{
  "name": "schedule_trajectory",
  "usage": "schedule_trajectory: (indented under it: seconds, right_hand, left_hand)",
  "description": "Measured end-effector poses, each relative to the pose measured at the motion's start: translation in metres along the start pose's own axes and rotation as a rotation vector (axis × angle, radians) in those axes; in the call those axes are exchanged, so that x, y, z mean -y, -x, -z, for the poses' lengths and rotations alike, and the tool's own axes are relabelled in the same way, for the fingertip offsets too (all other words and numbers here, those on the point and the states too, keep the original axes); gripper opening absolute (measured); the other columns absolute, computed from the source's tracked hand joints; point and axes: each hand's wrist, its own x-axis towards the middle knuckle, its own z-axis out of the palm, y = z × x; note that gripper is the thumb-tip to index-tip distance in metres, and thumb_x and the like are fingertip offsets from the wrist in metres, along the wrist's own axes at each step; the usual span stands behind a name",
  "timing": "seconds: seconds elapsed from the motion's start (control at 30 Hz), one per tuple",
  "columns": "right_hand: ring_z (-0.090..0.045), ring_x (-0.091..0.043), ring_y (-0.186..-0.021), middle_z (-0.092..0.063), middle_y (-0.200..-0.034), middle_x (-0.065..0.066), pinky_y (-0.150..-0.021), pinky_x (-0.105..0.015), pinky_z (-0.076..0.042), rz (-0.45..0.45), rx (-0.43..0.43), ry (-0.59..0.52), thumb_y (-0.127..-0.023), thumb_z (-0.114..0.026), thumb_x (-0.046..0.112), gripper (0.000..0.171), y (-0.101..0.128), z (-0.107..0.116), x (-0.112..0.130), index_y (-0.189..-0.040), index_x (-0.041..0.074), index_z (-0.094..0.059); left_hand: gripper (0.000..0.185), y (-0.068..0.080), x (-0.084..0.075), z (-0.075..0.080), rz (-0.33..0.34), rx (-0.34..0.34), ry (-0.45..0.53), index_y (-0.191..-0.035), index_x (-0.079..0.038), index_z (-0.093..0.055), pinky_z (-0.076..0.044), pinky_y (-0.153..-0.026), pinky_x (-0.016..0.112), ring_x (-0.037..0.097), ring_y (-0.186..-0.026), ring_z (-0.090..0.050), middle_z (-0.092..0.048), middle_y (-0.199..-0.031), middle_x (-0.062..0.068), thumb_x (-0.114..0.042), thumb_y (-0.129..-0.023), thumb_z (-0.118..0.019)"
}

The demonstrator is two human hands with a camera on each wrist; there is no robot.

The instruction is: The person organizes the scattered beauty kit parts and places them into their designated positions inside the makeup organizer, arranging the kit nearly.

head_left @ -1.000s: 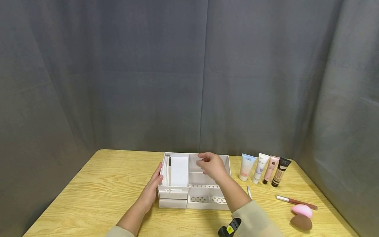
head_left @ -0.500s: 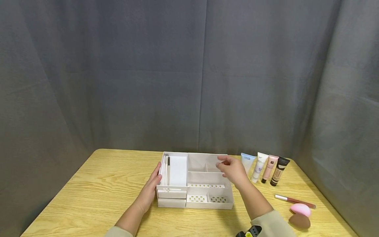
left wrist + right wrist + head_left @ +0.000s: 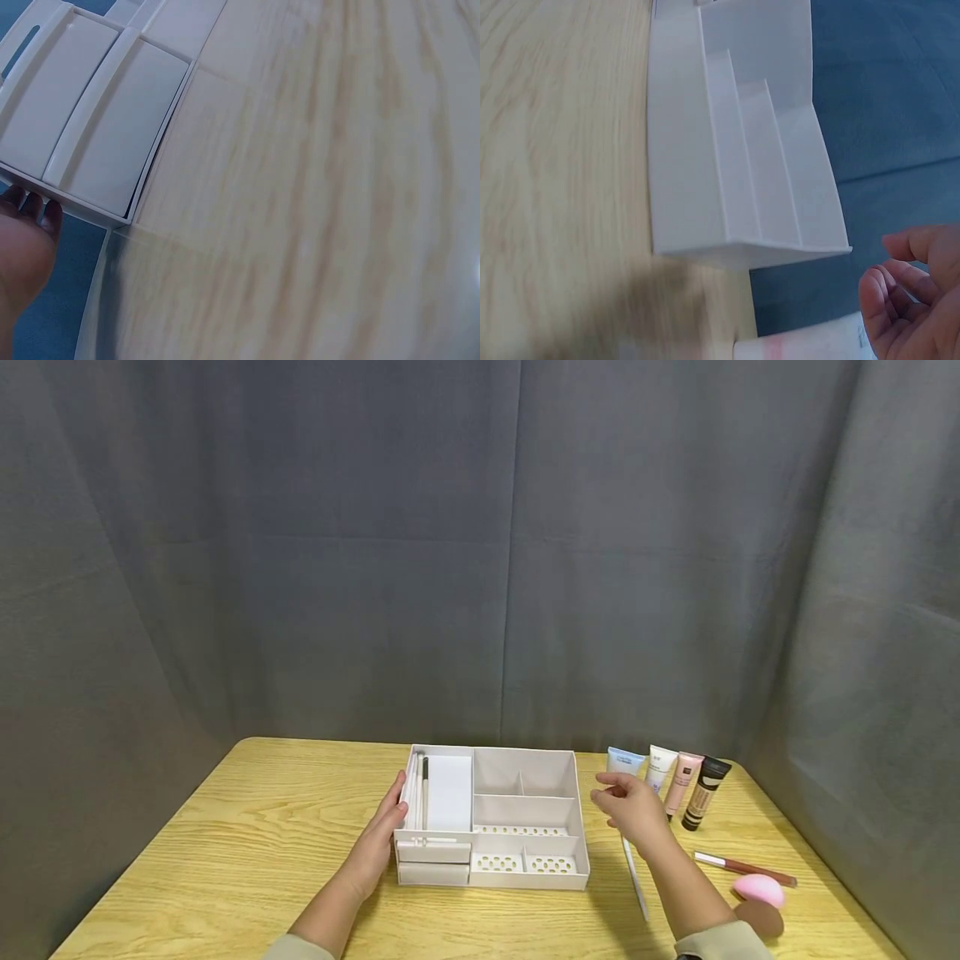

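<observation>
A white desktop organizer [image 3: 528, 882] stands at the middle of the table, with small drawers at its lower left. Slim brushes [image 3: 425, 793], one with a dark end, lie in its tall left compartment. My left hand [image 3: 372, 853] rests its fingers along the organizer's left side; in the left wrist view they touch beside the drawers [image 3: 124, 127]. To the right of the organizer, my right hand [image 3: 637, 810] hovers with loosely bent fingers and nothing in them. It partly hides a light blue tube [image 3: 625, 762] and a white tube [image 3: 660, 764]. Below it lies a thin white stick [image 3: 634, 881].
A pink tube [image 3: 684, 781] and a black-and-beige tube [image 3: 703, 795] stand at the back right. Nearer the right edge lie a reddish-brown brush [image 3: 750, 867], a pink makeup sponge [image 3: 759, 888] and a brown sponge [image 3: 761, 919]. Grey curtains [image 3: 375, 568] enclose the table.
My right hand has moved right and down, from above the organizer's back compartments to the area in front of the tubes. The left hand keeps its place on the organizer's side.
</observation>
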Motion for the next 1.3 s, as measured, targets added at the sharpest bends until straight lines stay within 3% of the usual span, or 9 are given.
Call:
schedule_trajectory:
  seconds: [0.37, 0.7, 1.3]
  right_hand:
    - [-0.054, -0.014, -0.076, -0.060, -0.091, -0.011, -0.062, -0.024, -0.053, -0.064, 0.004, -0.008, -0.094, -0.059, 0.014, 0.042, 0.005, 0.010, -0.032, -0.127, -0.011, -0.056]
    - [-0.059, -0.018, -0.071, -0.064, -0.095, -0.020, -0.059, -0.025, -0.051, -0.089, -0.012, 0.101, -0.090, -0.061, 0.015, 0.044, 0.008, 0.012, -0.056, -0.124, -0.012, -0.057]
    - [-0.062, -0.015, -0.067, -0.068, -0.093, -0.019, -0.058, -0.027, -0.047, -0.131, 0.024, 0.183, -0.085, -0.066, 0.015, 0.042, 0.006, 0.005, -0.089, -0.118, -0.010, -0.061]
  left_hand:
    - [0.059, 0.000, 0.000, 0.000, 0.003, -0.005, -0.009, -0.159, -0.026, -0.008, 0.007, -0.117, 0.067, 0.035, -0.153, 0.009, 0.002, -0.167, 0.005, -0.035, -0.104, -0.028]
    - [0.060, 0.001, 0.000, 0.000, 0.005, 0.001, -0.010, -0.159, -0.025, -0.007, 0.007, -0.117, 0.067, 0.036, -0.153, 0.010, 0.003, -0.167, 0.006, -0.034, -0.104, -0.029]
    - [0.061, 0.000, 0.000, 0.001, 0.008, -0.004, -0.010, -0.159, -0.023, -0.008, 0.007, -0.117, 0.067, 0.036, -0.153, 0.009, 0.002, -0.167, 0.006, -0.035, -0.104, -0.030]
